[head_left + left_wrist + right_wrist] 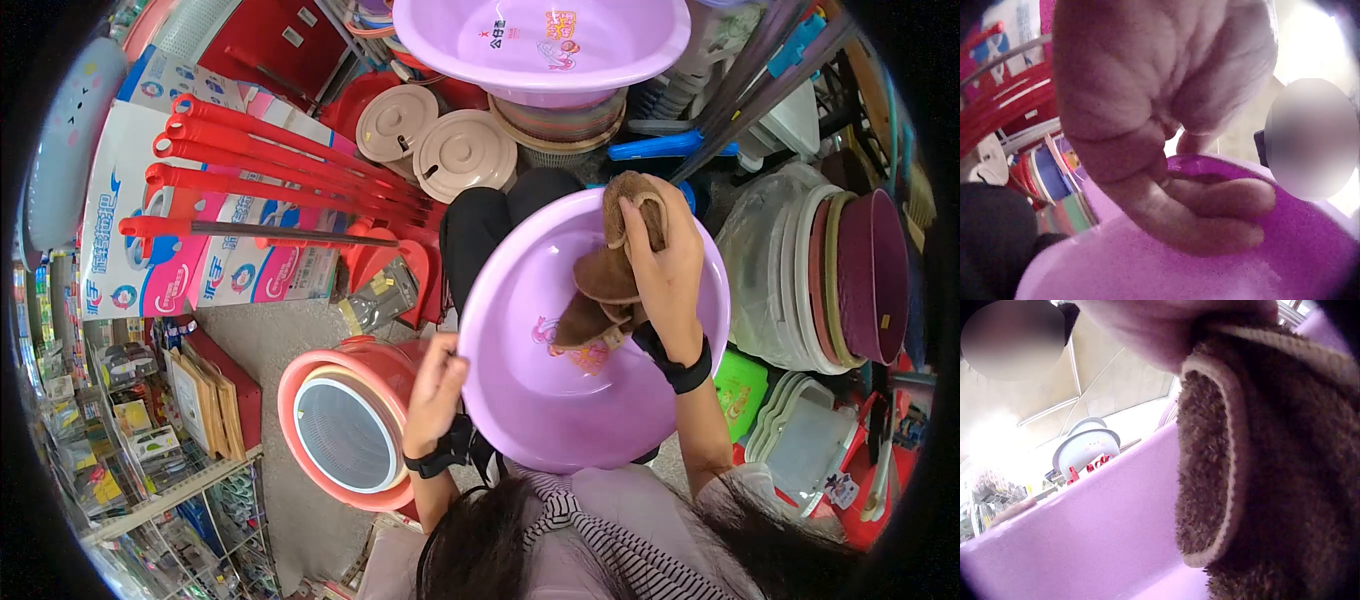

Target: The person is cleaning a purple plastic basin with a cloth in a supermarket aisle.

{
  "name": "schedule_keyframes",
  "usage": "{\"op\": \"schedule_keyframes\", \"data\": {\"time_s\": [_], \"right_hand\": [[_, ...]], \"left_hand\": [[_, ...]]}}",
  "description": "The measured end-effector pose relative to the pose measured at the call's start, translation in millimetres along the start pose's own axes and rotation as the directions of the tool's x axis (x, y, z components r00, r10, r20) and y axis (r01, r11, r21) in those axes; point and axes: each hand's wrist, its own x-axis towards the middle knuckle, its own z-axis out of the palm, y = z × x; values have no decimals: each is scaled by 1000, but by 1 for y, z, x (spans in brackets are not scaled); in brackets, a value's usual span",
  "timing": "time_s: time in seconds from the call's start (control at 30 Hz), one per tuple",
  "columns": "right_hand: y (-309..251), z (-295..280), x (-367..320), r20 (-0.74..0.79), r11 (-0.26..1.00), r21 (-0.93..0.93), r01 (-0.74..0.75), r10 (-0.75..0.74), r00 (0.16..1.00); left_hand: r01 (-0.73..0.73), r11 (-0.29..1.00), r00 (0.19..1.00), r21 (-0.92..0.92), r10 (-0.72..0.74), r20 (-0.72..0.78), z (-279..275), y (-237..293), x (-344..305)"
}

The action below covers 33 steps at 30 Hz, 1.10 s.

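A light purple plastic basin with a printed picture inside sits tilted over the person's lap. The left hand grips its left rim; from the left wrist, curled fingers show against the purple basin wall. Over the basin's right side, the right hand pinches a folded brown cloth, which hangs down inside toward the print. Close up in the right wrist view, the fuzzy brown cloth has a pale stitched edge, and part of the right hand shows above it.
Another purple basin stands on a stack ahead. Red-handled poles lean at left beside printed boxes. A red bucket holding a grey basket stands left. Stacked tubs and a green item lie right.
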Motion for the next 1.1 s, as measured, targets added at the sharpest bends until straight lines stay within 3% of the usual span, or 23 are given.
{"op": "schedule_keyframes", "data": {"time_s": [0.03, 0.07, 0.13, 0.2, 0.23, 0.27, 0.33, 0.4, 0.47, 0.53, 0.63, 0.73, 0.8, 0.87, 1.0, 1.1], "right_hand": [[4, -1, 0, 23, 999, 43, -29, 28, 999], [7, 0, 1, 66, 995, 88, -49, 43, 997], [8, 3, 1, 59, 999, 49, 9, -12, 998], [4, 6, 2, 141, 977, 59, 204, -211, 967], [-4, 6, 1, 265, 963, 79, 257, -269, 926], [-7, 8, -1, 265, 963, 79, 257, -269, 926], [-11, 11, -5, 355, 946, 107, 305, -323, 877], [-16, 18, -14, 392, 944, 135, 300, -329, 859], [-21, 23, -22, 358, 935, 194, 297, -349, 866], [-19, 18, -26, 331, 935, 224, 274, -338, 881], [-12, -2, -30, 136, 974, 105, 199, -212, 968], [-12, -36, -24, 103, 995, 40, 88, -92, 990], [-14, -57, -19, 17, 994, -28, 110, -109, 994], [-18, -82, -16, -37, 988, -128, 88, -93, 995], [-18, -125, -12, -309, 997, -61, -42, 21, 951], [-22, -136, -13, -398, 993, 32, -116, 119, 910]], "left_hand": [[-21, 998, 966, -62, 36, 255, 2, 0, -5], [-21, 998, 966, -61, 36, 255, 10, 0, -7], [97, 986, 889, -137, -24, 457, 23, 0, -11], [142, 979, 868, -145, -53, 494, 20, -11, -13], [69, 994, 896, -85, -24, 442, 24, -14, -16], [0, 1000, 917, -11, 5, 399, 26, -13, -15], [39, 995, 987, -93, -24, 157, 24, -17, -14], [72, 986, 997, -149, -71, 10, 18, -16, -4], [124, 991, 991, -52, -126, -49, 11, -14, -5], [55, 994, 997, 97, -50, -56, 2, -24, -4], [39, 990, 993, 138, -23, -117, 0, -27, -9], [16, 978, 984, 209, 22, -175, 0, -29, -11], [8, 972, 978, 233, 41, -205, 0, -27, -12], [2, 998, 959, 67, 17, -282, -2, -25, -11], [-47, 996, 947, 71, 67, -313, -5, -15, -9], [-37, 998, 942, 52, 53, -332, -3, -13, -9]]}}
